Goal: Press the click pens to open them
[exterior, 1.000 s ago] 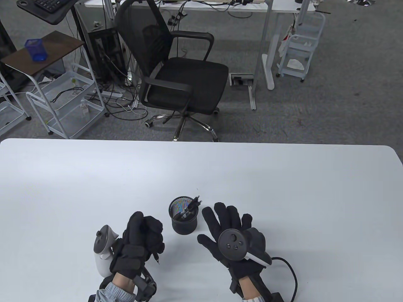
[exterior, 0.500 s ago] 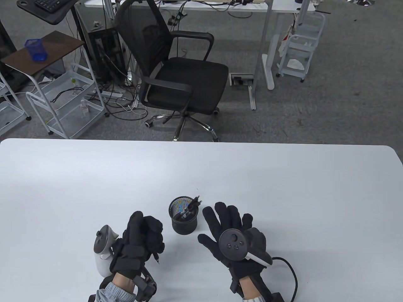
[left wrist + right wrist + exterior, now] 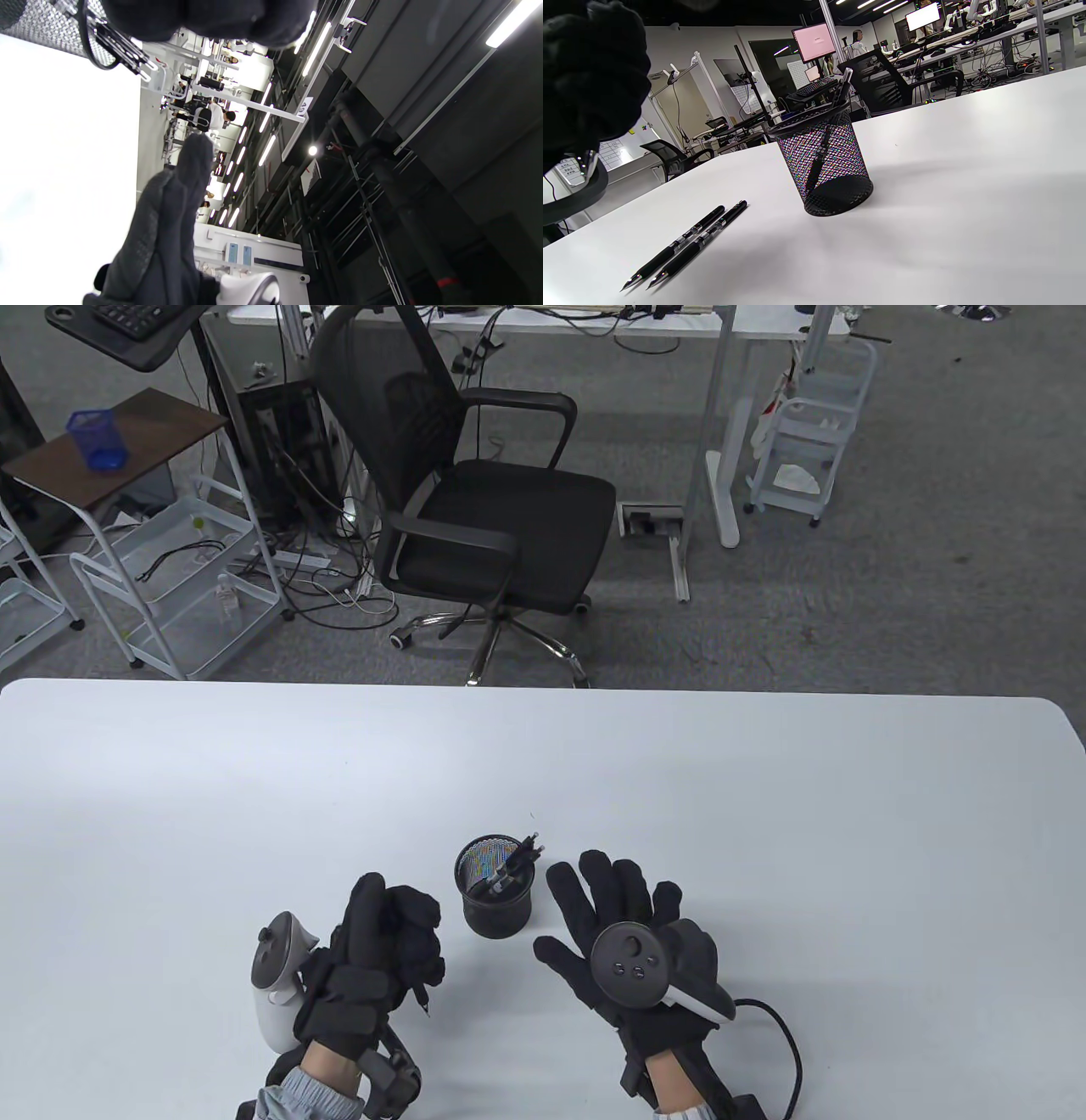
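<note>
The left hand (image 3: 386, 950) is fisted around a click pen (image 3: 422, 1001), tip out below. The right hand (image 3: 624, 937) lies flat, holding nothing. Two opened pens (image 3: 685, 245) lie on the table; more wait in the mesh cup (image 3: 496, 912) between the hands.

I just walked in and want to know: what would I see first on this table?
Two big black gloved hands near the table's front edge: the left hand curled around a pen, the right hand spread flat. Between them stands a black mesh pen cup with pens sticking out. The right wrist view shows two more pens lying side by side.
</note>
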Demonstrator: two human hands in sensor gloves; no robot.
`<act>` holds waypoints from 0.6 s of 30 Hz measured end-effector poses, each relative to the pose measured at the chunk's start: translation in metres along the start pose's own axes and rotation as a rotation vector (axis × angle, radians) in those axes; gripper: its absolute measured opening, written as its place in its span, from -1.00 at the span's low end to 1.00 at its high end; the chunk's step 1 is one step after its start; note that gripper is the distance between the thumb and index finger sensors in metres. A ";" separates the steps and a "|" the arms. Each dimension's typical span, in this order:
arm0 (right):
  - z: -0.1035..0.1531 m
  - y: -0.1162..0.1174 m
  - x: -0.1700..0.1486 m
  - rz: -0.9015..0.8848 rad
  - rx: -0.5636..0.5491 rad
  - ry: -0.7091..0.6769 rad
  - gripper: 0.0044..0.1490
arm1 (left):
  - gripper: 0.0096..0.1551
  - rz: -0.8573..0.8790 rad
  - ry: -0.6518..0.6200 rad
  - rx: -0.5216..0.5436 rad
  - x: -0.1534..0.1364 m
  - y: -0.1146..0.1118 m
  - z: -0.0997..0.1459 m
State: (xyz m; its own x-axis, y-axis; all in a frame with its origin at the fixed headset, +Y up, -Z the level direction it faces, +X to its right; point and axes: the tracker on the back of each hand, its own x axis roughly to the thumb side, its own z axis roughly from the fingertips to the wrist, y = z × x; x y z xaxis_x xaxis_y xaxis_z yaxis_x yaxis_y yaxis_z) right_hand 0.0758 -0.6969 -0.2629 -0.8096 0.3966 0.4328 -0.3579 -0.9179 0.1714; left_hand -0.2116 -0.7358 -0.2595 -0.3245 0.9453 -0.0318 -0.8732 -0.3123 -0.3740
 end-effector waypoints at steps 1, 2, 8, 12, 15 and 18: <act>0.000 0.000 0.000 0.000 -0.001 -0.001 -0.06 | -0.16 -0.002 -0.001 0.001 0.000 0.000 0.000; 0.000 0.000 0.000 0.000 -0.001 -0.001 -0.05 | -0.16 -0.003 -0.002 0.001 0.000 0.000 0.000; 0.000 -0.001 0.000 -0.002 -0.004 -0.002 -0.06 | -0.14 -0.022 -0.017 -0.007 0.004 -0.001 0.001; 0.001 -0.001 0.000 -0.003 -0.004 -0.002 -0.06 | -0.12 -0.043 -0.037 -0.012 0.009 -0.001 0.003; 0.001 -0.002 0.000 -0.003 -0.006 -0.003 -0.05 | -0.11 -0.076 -0.048 -0.029 0.014 -0.002 0.005; 0.001 -0.002 0.000 -0.003 -0.006 -0.003 -0.06 | -0.18 -0.123 -0.057 -0.011 0.020 -0.003 0.007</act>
State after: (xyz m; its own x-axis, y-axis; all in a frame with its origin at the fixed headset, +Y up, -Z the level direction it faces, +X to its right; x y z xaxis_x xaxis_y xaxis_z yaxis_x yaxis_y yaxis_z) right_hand 0.0767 -0.6952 -0.2624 -0.8075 0.3988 0.4346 -0.3627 -0.9167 0.1674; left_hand -0.2176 -0.7164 -0.2528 -0.2358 0.9694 0.0679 -0.9038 -0.1930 -0.3821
